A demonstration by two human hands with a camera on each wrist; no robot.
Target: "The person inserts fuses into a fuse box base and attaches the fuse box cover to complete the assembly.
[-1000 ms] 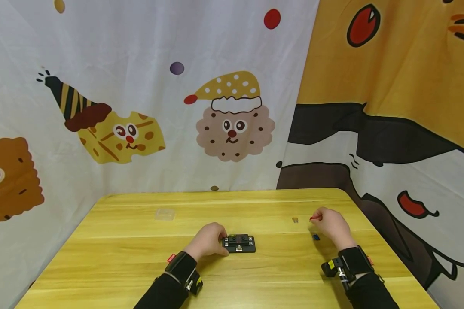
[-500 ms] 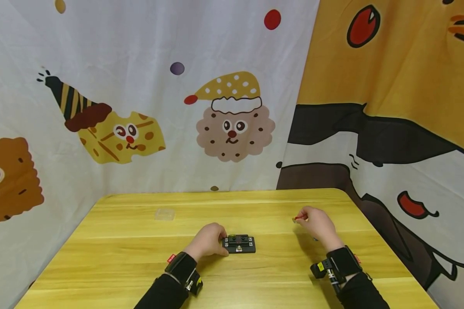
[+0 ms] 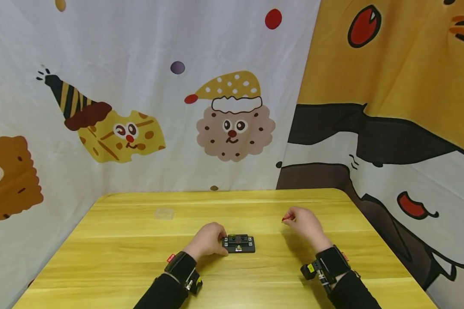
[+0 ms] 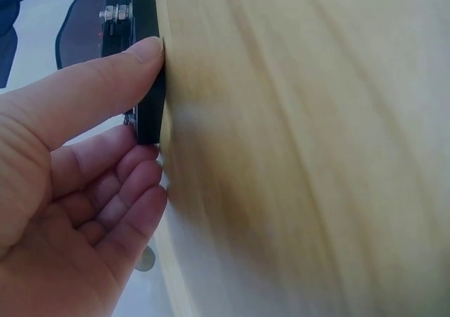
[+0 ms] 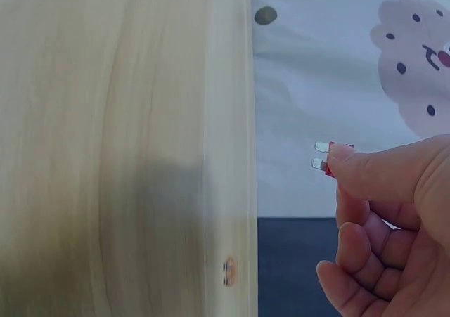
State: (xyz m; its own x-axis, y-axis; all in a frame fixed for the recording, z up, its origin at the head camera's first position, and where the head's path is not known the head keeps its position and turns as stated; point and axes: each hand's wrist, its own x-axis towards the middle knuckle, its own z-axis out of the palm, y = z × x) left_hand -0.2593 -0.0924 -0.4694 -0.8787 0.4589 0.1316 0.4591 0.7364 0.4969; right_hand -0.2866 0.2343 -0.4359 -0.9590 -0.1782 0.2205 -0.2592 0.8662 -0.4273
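Observation:
A black fuse block [image 3: 238, 243] with metal bolts lies on the table, and my left hand [image 3: 208, 241] grips its left end. In the left wrist view the thumb [image 4: 144, 53] presses the block's near side edge while the other fingers curl at its end. To the right, above the table, my right hand [image 3: 306, 224] pinches a red blade fuse [image 5: 330, 159] between thumb and fingertips. Its two metal prongs stick out, away from the hand. The right hand is apart from the block.
A clear plastic box [image 3: 164, 214] sits at the back left of the wooden table [image 3: 120, 266]. A small orange-brown fuse [image 5: 230, 271] lies on the table in the right wrist view. A printed curtain [image 3: 139, 86] hangs behind the table.
My right hand has moved left with the red blade fuse, covering in the head view the small tan and blue pieces seen earlier. The left hand and the block have stayed put.

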